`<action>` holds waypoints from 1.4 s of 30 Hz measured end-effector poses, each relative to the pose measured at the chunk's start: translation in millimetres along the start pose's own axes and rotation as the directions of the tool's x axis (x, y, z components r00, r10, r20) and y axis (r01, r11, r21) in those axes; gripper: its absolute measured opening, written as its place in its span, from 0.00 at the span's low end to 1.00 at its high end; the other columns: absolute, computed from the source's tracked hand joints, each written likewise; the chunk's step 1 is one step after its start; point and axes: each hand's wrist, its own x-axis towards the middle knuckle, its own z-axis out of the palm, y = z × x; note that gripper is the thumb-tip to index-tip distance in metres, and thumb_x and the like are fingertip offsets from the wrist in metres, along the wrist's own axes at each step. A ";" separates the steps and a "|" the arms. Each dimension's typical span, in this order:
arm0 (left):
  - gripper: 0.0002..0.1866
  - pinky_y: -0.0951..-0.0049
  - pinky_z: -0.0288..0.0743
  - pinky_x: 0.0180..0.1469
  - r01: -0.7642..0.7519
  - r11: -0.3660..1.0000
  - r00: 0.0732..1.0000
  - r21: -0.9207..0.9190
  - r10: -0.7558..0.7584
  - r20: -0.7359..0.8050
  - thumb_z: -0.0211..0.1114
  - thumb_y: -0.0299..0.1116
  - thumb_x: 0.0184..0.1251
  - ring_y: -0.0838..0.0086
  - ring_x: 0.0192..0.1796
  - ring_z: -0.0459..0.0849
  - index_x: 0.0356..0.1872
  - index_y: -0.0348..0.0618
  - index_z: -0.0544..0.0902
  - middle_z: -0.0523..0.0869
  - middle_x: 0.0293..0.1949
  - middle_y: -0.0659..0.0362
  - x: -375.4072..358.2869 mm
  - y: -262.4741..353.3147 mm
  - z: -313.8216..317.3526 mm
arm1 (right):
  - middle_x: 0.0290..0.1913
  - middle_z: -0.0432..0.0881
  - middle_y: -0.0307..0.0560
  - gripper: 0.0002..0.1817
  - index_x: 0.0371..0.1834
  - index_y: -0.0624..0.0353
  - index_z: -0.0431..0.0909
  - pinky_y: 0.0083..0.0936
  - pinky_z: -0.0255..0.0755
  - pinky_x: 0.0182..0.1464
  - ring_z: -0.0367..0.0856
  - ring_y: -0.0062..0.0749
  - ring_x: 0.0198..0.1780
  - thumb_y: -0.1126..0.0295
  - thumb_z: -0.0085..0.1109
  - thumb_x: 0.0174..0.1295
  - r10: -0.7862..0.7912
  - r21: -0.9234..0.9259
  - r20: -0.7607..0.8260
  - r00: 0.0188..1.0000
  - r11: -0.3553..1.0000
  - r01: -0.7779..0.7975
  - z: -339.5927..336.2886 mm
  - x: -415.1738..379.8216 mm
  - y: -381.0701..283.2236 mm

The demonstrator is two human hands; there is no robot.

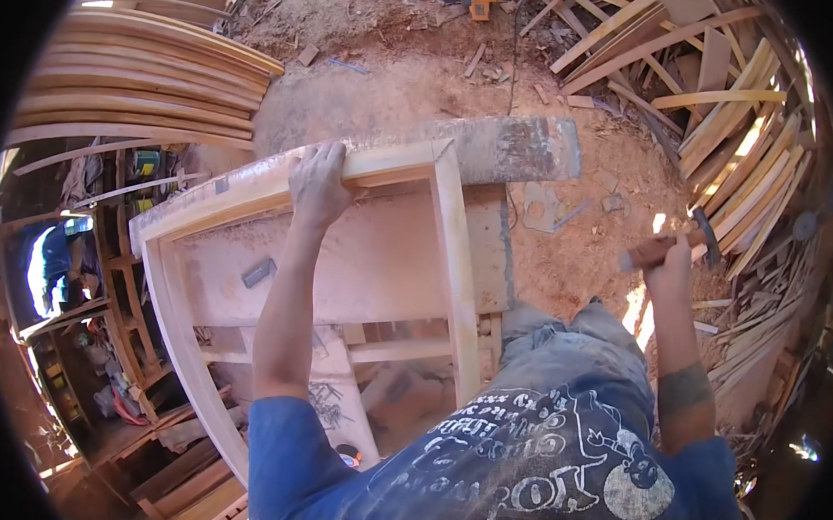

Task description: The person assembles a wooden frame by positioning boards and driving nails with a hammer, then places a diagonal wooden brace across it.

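A pale wooden frame point(454, 252) lies on the workbench, its long rail along the bench's far edge. My left hand point(319, 186) is closed over that far rail, with the fingers curled across its top. Off to the right, away from the frame, my right hand point(669, 256) grips a hammer point(707, 237). The dark hammer head points outward, and a thick brown wooden length sticks out on the other side of the fist. Inside the frame a small dark block point(259, 272) rests on the bench panel. Loose nails point(334, 405) are scattered on a board nearer my body.
Curved wooden slats point(145, 81) are stacked at the far left. More timber offcuts point(720, 115) are heaped at the right. A cluttered shelf point(109, 274) stands left of the bench. An orange power tool point(481, 6) sits on the dirt floor with a cable trailing from it.
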 end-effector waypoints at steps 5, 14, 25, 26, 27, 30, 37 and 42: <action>0.30 0.56 0.71 0.53 0.011 1.000 1.000 0.021 -0.012 0.027 0.85 0.40 0.32 0.56 0.50 0.81 0.40 0.45 0.79 0.85 0.41 0.55 -2.2 -0.3 -1.4 | 0.26 0.71 0.36 0.14 0.37 0.55 0.70 0.29 0.73 0.27 0.73 0.26 0.24 0.56 0.51 0.75 0.511 -0.299 0.443 0.736 0.859 -0.416 133.8 -138.3 112.1; 0.29 0.56 0.71 0.54 0.009 0.999 1.000 0.045 -0.010 0.026 0.84 0.38 0.34 0.56 0.51 0.81 0.41 0.46 0.78 0.85 0.41 0.55 2.3 -0.5 -3.0 | 0.26 0.71 0.39 0.17 0.34 0.55 0.69 0.31 0.77 0.32 0.76 0.27 0.28 0.54 0.46 0.75 0.101 0.118 0.173 0.980 0.985 -0.122 48.2 -20.0 -18.0; 0.29 0.55 0.68 0.54 0.014 0.998 1.000 0.061 -0.015 0.023 0.84 0.36 0.35 0.55 0.53 0.80 0.39 0.45 0.77 0.84 0.44 0.55 -5.3 -7.3 -0.4 | 0.23 0.70 0.34 0.17 0.40 0.54 0.68 0.25 0.70 0.22 0.67 0.21 0.19 0.51 0.50 0.75 0.443 -0.263 0.290 0.848 0.889 -0.374 72.4 -41.5 43.5; 0.29 0.55 0.68 0.54 0.014 0.998 0.999 0.053 -0.015 0.030 0.84 0.36 0.35 0.55 0.52 0.80 0.39 0.45 0.77 0.84 0.44 0.55 -1.0 -4.7 -2.8 | 0.23 0.70 0.34 0.19 0.40 0.54 0.68 0.24 0.70 0.22 0.68 0.20 0.19 0.49 0.50 0.75 0.323 -0.191 0.217 0.921 0.939 -0.285 59.8 -20.3 23.1; 0.29 0.55 0.68 0.54 0.018 0.999 0.999 0.046 -0.020 0.042 0.84 0.36 0.34 0.55 0.52 0.80 0.39 0.45 0.78 0.84 0.43 0.55 -1.3 -0.7 -5.9 | 0.23 0.70 0.34 0.19 0.39 0.54 0.68 0.24 0.70 0.22 0.68 0.20 0.19 0.48 0.49 0.75 0.217 -0.088 0.158 0.963 0.975 -0.205 54.0 -1.7 18.0; 0.31 0.55 0.69 0.56 0.020 0.999 0.998 0.029 -0.022 0.066 0.85 0.37 0.33 0.55 0.54 0.80 0.42 0.45 0.78 0.84 0.44 0.54 -2.8 11.5 -1.9 | 0.22 0.69 0.35 0.21 0.38 0.53 0.68 0.25 0.69 0.21 0.68 0.22 0.19 0.46 0.49 0.75 0.096 -0.059 -0.011 0.995 0.994 -0.097 70.4 -17.2 33.2; 0.31 0.56 0.69 0.55 0.057 0.998 0.997 0.002 -0.057 0.045 0.85 0.38 0.32 0.56 0.52 0.80 0.42 0.46 0.78 0.84 0.43 0.56 7.4 37.1 7.8 | 0.21 0.69 0.35 0.18 0.37 0.52 0.69 0.24 0.68 0.22 0.69 0.24 0.19 0.49 0.54 0.73 0.751 -0.682 0.311 0.582 0.603 -0.413 92.6 -81.9 83.6; 0.31 0.56 0.68 0.56 0.087 0.996 0.996 0.012 -0.087 0.008 0.85 0.38 0.32 0.59 0.52 0.80 0.42 0.47 0.79 0.84 0.44 0.58 2.7 36.5 14.0 | 0.22 0.72 0.34 0.15 0.40 0.53 0.72 0.21 0.69 0.21 0.71 0.21 0.19 0.54 0.59 0.70 0.725 -0.895 0.301 0.620 0.439 -0.080 87.8 -23.2 37.1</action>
